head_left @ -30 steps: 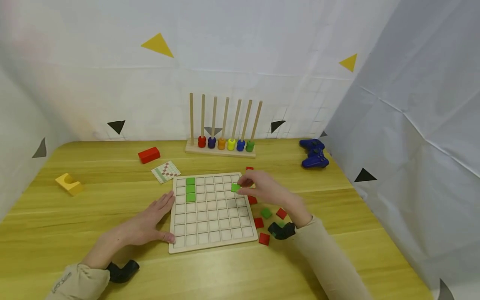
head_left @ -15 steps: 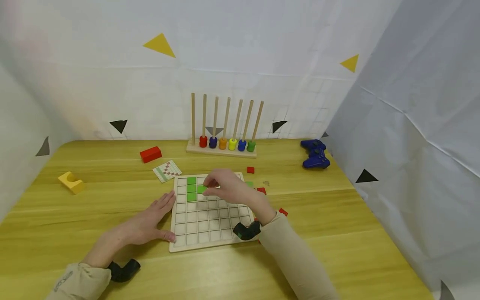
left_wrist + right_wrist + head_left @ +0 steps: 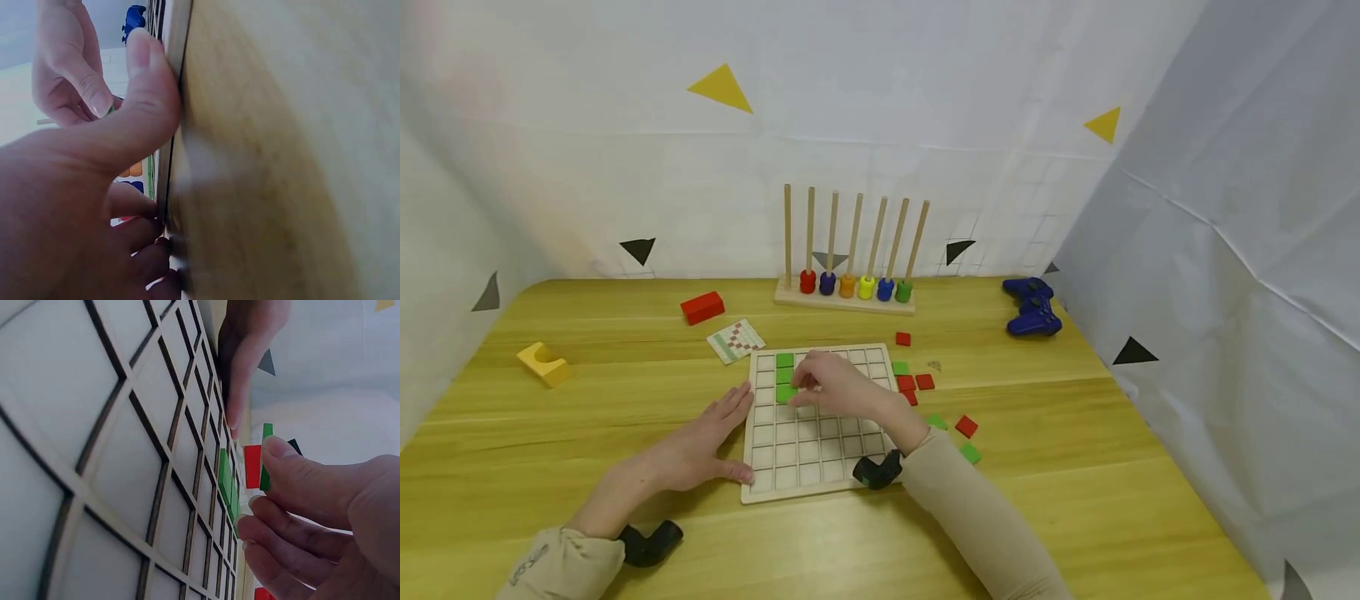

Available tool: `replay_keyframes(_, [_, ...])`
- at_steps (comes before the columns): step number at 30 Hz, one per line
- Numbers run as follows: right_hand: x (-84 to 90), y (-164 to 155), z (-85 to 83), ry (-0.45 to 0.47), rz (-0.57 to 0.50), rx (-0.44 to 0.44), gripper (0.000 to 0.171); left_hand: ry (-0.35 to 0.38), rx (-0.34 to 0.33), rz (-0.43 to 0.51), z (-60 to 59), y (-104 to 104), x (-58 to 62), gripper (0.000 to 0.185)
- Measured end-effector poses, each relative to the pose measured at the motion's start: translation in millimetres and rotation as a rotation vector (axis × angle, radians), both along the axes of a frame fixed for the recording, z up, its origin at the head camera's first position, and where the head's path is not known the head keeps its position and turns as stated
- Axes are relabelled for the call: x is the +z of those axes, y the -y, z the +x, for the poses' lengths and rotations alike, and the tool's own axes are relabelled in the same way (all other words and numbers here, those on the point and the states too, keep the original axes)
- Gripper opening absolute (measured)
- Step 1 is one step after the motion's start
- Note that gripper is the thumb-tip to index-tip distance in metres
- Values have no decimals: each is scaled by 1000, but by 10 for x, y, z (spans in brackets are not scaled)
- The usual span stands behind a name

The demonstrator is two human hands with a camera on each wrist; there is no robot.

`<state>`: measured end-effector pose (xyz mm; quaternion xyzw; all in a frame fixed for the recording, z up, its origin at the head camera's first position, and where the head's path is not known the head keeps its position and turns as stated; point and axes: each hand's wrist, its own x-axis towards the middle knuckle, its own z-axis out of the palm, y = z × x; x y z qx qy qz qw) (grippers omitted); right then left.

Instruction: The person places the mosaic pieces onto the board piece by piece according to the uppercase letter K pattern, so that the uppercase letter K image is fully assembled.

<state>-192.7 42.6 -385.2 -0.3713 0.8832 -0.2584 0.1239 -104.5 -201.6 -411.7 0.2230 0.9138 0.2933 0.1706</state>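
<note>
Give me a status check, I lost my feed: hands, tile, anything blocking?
Left hand flat against grid board edge. Right hand pinches green tile above the board beside placed green tiles. Nothing blocking.

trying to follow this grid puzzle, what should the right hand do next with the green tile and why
Probably lower the green tile flat into an empty cell beside the green column and let go. The right hand pinches it on edge just above the board, close to the three tiles already set, while the left hand braces the board's left edge.

white-draped recording booth (image 3: 1225,250), toy table (image 3: 587,433)
</note>
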Motion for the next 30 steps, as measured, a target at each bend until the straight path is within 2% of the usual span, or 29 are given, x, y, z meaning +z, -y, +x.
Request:
replay_keyframes(5, [-16,35,14,18,26,6,24,-3,3,2,7,0,1,112])
replay_keyframes(19, [-62,79,72,-23,87,2,22,-9,0,-7,3,-6,10,113])
replay_keyframes(30, [-113,84,46,-43,129,12,21,-14,-9,2,-1,6,-2,113])
